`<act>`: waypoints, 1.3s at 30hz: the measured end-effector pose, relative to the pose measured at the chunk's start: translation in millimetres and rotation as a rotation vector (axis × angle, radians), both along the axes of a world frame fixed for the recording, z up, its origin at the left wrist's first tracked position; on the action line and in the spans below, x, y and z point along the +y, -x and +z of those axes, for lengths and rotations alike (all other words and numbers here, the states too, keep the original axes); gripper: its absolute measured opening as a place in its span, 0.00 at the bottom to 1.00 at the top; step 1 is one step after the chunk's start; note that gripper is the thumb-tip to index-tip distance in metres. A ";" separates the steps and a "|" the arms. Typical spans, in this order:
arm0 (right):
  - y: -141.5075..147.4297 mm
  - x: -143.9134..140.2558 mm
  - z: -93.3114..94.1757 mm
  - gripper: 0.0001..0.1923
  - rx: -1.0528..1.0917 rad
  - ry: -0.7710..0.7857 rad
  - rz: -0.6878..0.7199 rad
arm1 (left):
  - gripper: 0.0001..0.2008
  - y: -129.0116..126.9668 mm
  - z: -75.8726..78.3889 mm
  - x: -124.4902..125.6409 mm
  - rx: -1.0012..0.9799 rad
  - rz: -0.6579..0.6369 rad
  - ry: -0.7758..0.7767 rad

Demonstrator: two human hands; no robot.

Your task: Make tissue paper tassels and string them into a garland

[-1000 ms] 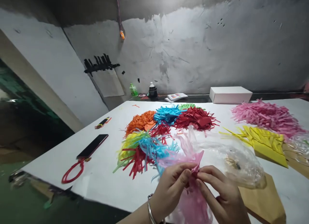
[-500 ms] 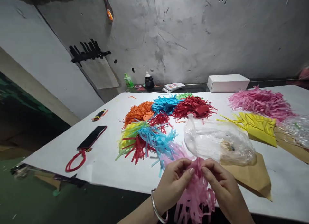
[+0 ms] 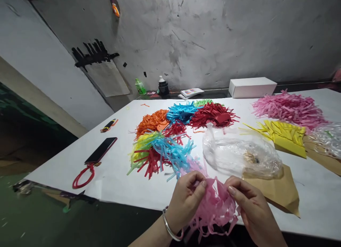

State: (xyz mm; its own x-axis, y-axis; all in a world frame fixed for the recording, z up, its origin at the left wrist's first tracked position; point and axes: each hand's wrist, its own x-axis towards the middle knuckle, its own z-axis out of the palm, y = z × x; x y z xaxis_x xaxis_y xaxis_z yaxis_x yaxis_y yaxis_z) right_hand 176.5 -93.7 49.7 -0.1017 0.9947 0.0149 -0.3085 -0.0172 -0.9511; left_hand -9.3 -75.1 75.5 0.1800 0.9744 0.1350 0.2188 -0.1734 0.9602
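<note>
Your left hand (image 3: pixel 186 195) and right hand (image 3: pixel 249 206) each pinch the pink fringe tassel (image 3: pixel 213 208); keep both grips clamped near its top edge, strips hanging free over the surface (image 3: pixel 119 183).

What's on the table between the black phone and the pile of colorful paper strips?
Nothing: in the head view, only bare white table lies between the black phone and the mixed pile of paper fringe.

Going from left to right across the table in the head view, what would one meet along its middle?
Red cord loop → black phone → orange fringe pile → clear plastic bag → yellow fringe sheet.
</note>
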 end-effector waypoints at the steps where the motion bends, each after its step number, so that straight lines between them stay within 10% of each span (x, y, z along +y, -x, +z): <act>1: 1.3 -1.2 1.1 0.14 0.033 0.041 -0.008 | 0.13 1.4 0.4 -0.1 0.019 0.013 -0.018; 11: 2.0 -4.1 6.5 0.18 0.086 0.159 0.020 | 0.14 9.3 6.9 0.0 -0.059 -0.087 -0.005; 19: -0.1 60.6 -47.2 0.25 -0.942 -0.244 0.141 | 0.15 7.1 -3.8 11.1 -0.174 -0.036 0.100; 28: -44.7 116.3 -85.2 0.32 -1.429 -0.144 -0.040 | 0.15 7.4 -40.1 25.5 -0.115 0.092 0.165; 34: -94.5 107.1 -72.8 0.24 -1.487 -0.205 -0.247 | 0.15 3.4 -44.7 30.0 -0.074 0.074 0.114; 39: -58.2 51.5 -30.8 0.23 -1.328 -0.434 -0.266 | 0.13 -10.7 -36.9 26.6 0.123 -0.007 -0.138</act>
State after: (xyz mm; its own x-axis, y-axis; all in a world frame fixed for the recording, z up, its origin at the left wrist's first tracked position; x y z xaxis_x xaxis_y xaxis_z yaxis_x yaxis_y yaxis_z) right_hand 234.7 -42.2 18.8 -0.0950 0.9273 0.3621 0.8553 0.2622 -0.4469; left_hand 1.3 -48.5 38.6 0.2102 0.9469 0.2435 0.3311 -0.3033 0.8935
